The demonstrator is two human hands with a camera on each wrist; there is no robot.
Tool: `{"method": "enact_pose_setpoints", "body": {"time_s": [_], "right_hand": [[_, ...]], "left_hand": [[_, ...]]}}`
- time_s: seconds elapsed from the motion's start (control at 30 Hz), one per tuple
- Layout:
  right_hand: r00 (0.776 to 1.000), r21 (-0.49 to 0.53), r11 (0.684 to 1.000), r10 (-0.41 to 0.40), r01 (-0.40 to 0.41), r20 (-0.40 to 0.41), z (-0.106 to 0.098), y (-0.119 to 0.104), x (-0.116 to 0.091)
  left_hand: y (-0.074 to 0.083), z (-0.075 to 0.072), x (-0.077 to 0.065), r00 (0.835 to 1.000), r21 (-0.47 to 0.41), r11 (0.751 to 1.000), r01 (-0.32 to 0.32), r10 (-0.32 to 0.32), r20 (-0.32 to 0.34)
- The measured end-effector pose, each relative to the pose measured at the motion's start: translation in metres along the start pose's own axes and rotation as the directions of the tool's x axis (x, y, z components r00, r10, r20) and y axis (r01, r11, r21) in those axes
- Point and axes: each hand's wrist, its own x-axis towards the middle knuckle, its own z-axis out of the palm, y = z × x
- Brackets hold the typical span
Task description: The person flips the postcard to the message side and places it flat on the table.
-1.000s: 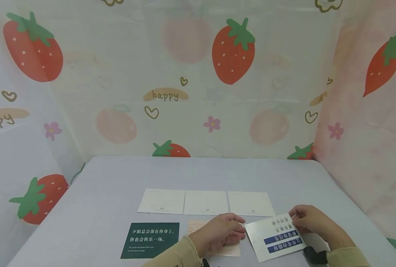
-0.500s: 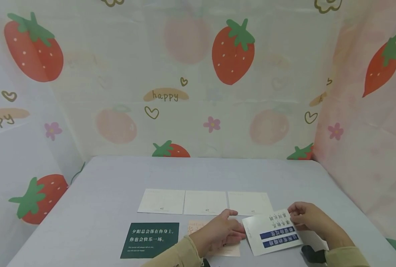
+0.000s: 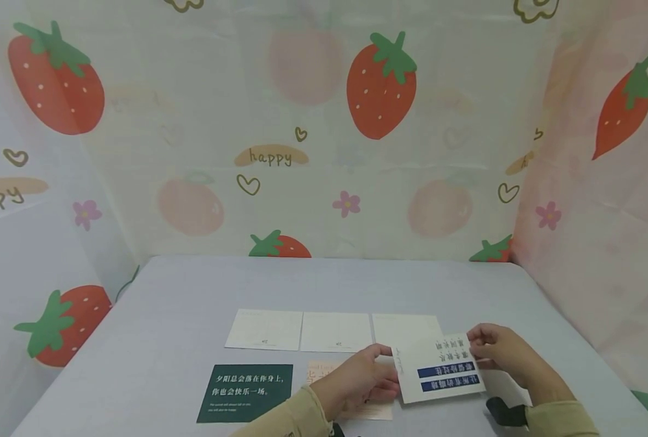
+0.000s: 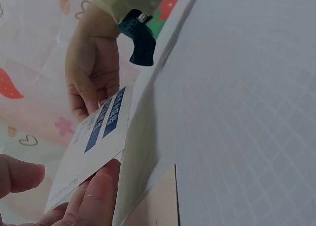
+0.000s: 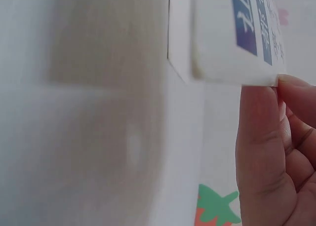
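Note:
A white postcard (image 3: 437, 369) with two blue bands of text, its writing upside down, is held tilted above the table. My right hand (image 3: 512, 361) pinches its right edge between thumb and forefinger, as the right wrist view shows at the card's corner (image 5: 237, 63). At the card's left edge is my left hand (image 3: 359, 379), its fingers (image 4: 98, 196) under the card and its thumb (image 4: 22, 175) apart from it. Below the left hand lies a peach postcard (image 3: 367, 413), partly hidden. To its left lies a dark green postcard (image 3: 247, 391) with white text.
Three white cards lie in a row farther back: a left one (image 3: 263, 329), a middle one (image 3: 336, 331) and a right one (image 3: 405, 325), partly covered by the held card. They rest on a white table (image 3: 181, 291). A strawberry-print curtain (image 3: 324, 212) surrounds the table.
The held postcard has moved up and left, toward my left hand, and its tilt has changed. My right hand moved with it. The left hand's fingers have shifted slightly; the other cards stay put.

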Motion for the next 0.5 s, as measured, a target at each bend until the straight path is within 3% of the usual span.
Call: {"method": "enact_pose_setpoints", "body": {"time_s": [0.17,0.5], "right_hand": [[1.000,0.012,1.000,-0.015,0.015,-0.002,0.0022,-0.0025,0.0003],[0.999,0.033,0.998,-0.045,0.045,-0.001,0.0054,-0.0074,-0.0009]], "left_hand": [[-0.0005,0.0001,0.0007,1.000,0.031,0.999,-0.023,0.023,0.001],[0.0007,0.0008,0.0031,0.996,0.107,0.993,-0.055,0.062,-0.064]]}}
